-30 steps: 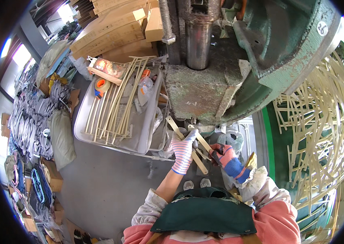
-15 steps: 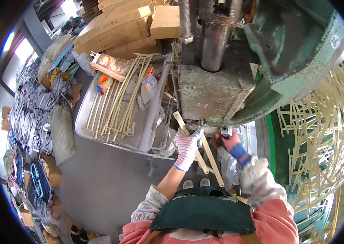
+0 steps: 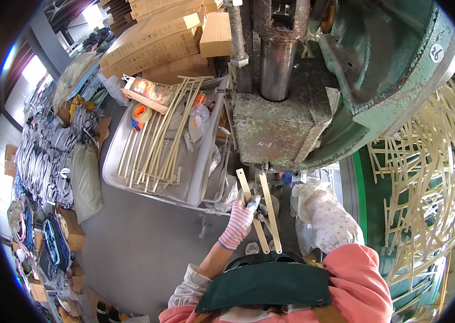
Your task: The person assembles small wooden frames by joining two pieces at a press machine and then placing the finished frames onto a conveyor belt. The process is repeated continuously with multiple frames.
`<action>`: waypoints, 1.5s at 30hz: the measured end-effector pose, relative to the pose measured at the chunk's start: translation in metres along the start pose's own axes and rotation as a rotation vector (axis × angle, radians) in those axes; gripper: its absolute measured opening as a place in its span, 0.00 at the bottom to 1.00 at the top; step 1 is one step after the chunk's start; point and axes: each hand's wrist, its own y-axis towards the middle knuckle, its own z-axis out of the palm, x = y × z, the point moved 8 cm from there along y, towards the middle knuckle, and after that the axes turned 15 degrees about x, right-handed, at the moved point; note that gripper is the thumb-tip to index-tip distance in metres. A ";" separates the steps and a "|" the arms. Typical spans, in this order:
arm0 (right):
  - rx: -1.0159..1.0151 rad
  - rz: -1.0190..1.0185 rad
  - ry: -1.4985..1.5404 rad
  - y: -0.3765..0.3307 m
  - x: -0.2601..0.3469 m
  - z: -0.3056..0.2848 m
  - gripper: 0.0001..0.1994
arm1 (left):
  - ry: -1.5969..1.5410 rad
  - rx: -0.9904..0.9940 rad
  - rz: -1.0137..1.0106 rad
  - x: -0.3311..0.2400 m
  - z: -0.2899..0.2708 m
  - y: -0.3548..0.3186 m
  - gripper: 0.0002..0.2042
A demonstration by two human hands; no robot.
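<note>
Head view, only one. Left hand (image 3: 240, 219) in a striped knit glove, at 6 o'clock from the press ram (image 3: 276, 64), fingers closed round a forked cream plastic strip piece (image 3: 262, 207). The piece has two long legs running from about 12 to 6 o'clock, its upper ends just under the front lip of the rusty press block (image 3: 276, 129).

Right hand (image 3: 287, 177): only a blue gloved tip shows, tucked under the block at the 1 o'clock side of the strip; open or closed, cannot tell. Patterned sleeve cover (image 3: 324, 218) hides the rest of the forearm.

Grey tray (image 3: 200, 161) at 9 o'clock from the left hand, holding more cream strip frames (image 3: 154, 140), a tape roll (image 3: 141, 114) and a snack bag (image 3: 149, 89). Heap of punched cream scrap (image 3: 426, 177) at 3 o'clock, beside the green press body (image 3: 394, 64). Cardboard boxes (image 3: 157, 37) at 11 o'clock.

Judgement: feeding looks like the step. Keep both legs flat and square to the block, grip low on the legs, and get the right fingers out from under the ram before it cycles.
</note>
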 end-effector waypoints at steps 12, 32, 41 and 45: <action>-0.014 -0.231 0.386 -0.048 0.041 0.003 0.08 | 0.219 -0.053 0.074 -0.027 -0.011 -0.011 0.09; 0.084 -0.567 1.550 -0.011 0.003 0.022 0.19 | 0.663 0.163 -0.058 -0.069 0.006 -0.008 0.17; -0.116 0.067 -0.533 -0.112 0.138 0.004 0.34 | 0.627 0.268 -0.191 -0.064 0.002 -0.001 0.19; -0.126 0.167 -0.251 -0.153 0.102 0.049 0.38 | 0.499 0.399 -0.148 -0.063 0.003 -0.011 0.18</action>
